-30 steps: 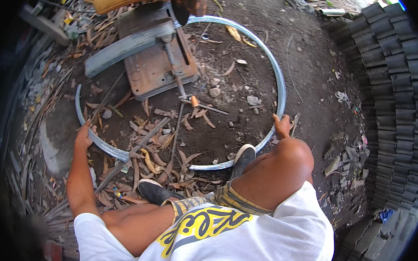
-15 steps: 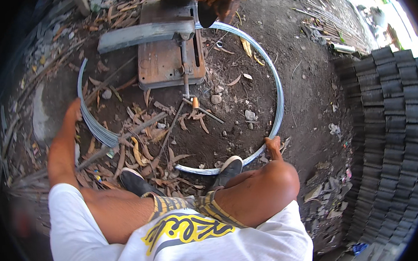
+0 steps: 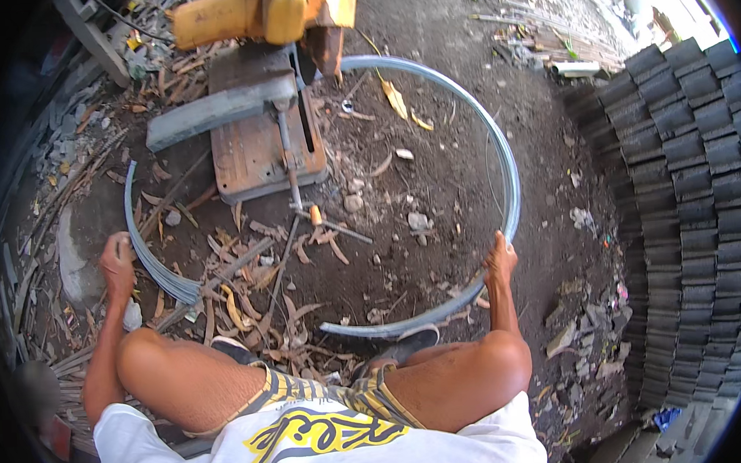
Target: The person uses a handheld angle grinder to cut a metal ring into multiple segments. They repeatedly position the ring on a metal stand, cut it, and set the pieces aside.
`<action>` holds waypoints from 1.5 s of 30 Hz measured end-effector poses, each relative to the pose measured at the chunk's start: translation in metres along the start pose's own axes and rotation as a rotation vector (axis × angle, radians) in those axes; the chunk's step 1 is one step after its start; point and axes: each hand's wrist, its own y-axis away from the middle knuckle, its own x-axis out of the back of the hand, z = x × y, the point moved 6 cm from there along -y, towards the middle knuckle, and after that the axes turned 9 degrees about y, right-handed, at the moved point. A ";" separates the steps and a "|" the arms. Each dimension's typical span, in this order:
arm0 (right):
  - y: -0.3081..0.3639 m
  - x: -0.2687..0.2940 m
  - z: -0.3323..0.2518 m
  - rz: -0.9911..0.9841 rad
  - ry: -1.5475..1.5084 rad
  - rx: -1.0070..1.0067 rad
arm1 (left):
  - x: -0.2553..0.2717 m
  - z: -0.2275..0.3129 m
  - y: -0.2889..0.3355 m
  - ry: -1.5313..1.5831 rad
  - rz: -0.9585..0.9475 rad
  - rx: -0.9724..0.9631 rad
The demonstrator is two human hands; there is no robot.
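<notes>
A curved bundle of thin silvery metal rods (image 3: 508, 151) arcs over the soil at the right, from beside a cut-off saw (image 3: 268, 157) round to my feet. My right hand (image 3: 499, 260) is closed round this bundle at its lower right. Another curved rod bundle (image 3: 149, 259) lies at the left, its lower end among leaves and sticks. Just left of it is my left hand (image 3: 117, 257), fingers curled, with nothing visible in them. The saw has a yellow body, a rusty base and a screw clamp (image 3: 289, 156) with an orange-brown handle end.
Stacked dark grey tiles (image 3: 685, 238) form a wall at the right. Broken pieces (image 3: 580, 329) lie before it. Dry leaves (image 3: 259, 276), sticks and stones litter the ground. A thick grey metal piece (image 3: 219, 112) crosses the saw base. My shoes (image 3: 411, 345) stand near the right bundle's lower end.
My left hand has come off the left bundle and sits beside it. The right hand still grips the right bundle, with the forearm now stretched forward. The view has shifted, showing more of the saw.
</notes>
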 end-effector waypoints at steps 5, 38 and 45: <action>0.010 0.022 -0.086 0.310 0.287 0.460 | -0.018 0.145 0.011 0.030 -0.098 -0.594; 0.032 0.106 -0.103 0.459 0.215 0.467 | -0.403 0.601 -0.184 -0.173 -0.333 -0.733; 0.079 0.200 -0.062 0.703 0.073 0.376 | -0.332 0.685 -0.088 0.086 -0.569 -0.945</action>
